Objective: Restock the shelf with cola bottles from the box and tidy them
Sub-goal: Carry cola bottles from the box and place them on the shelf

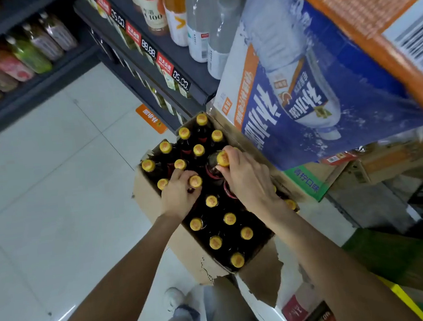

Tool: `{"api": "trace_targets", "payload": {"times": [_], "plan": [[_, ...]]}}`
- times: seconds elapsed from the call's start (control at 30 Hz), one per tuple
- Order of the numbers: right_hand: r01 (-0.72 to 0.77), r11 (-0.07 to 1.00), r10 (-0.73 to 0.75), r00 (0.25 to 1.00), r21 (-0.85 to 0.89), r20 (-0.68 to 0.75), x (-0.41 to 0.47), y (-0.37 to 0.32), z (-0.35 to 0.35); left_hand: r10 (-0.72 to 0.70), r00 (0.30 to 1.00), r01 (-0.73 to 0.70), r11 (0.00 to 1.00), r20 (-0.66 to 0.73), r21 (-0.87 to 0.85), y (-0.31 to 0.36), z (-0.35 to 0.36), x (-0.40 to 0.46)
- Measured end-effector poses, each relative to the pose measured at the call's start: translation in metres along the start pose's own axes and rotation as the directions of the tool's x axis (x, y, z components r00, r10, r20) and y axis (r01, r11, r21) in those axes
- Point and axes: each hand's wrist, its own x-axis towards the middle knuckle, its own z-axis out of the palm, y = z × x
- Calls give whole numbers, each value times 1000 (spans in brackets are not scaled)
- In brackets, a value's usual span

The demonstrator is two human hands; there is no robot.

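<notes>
Cardboard box [155, 203] holds yellow-capped cola bottles.
Left hand [179, 195] grips one bottle neck [195, 181]; right hand [245, 175] grips another bottle [222, 158].

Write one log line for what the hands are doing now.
left hand: grips bottle | right hand: grips bottle | both in box

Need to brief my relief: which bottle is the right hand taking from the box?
Find the open cardboard box on the floor, packed with yellow-capped cola bottles. The right hand grips one bottle near the box's right edge. Unlike its upright neighbours, it stands higher and tilted, its dark shoulder exposed.
</notes>
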Motion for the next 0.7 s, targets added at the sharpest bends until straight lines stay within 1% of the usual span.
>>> {"api": "trace_targets", "payload": {"times": [0.07, 0.13, 0.2, 0.27, 0.37, 0.5, 0.57, 0.63, 0.7], "plan": [[-10, 999, 8, 999, -31, -51, 1, -4, -24, 89, 992, -93, 995, -94, -40, 4, -15, -11], [10, 998, -15, 996, -58, -91, 3, -14, -49, 140, 967, -161, 983, -213, -86, 7, -39, -24], [44, 996, -51, 993, -72, -105, 11, -28, -77, 145, 939, -194, 972, -313, -134, 12, -69, -38], [92, 993, -101, 987, -77, -127, 21, -43, -108, 132, 915, -230, 947, -380, -225, 15, -101, -55], [196, 978, -204, 966, -67, -159, 38, -69, -149, 75, 887, -266, 890, -455, -371, 17, -149, -78], [312, 949, -316, 943, -46, -109, 61, -127, -172, -46, 822, -283, 832, -567, -477, -4, -203, -104], [371, 928, -372, 927, -29, -54, 68, -163, -169, -128, 793, -279, 793, -596, -542, -28, -224, -117], [408, 913, -408, 913, 14, 10, 72, -203, -157, -179, 758, -287, 772, -627, -567, -59, -245, -134], [452, 890, -454, 891, 64, 6, 74, -246, -142, -208, 740, -284, 766, -639, -577, -96, -265, -153]]}}
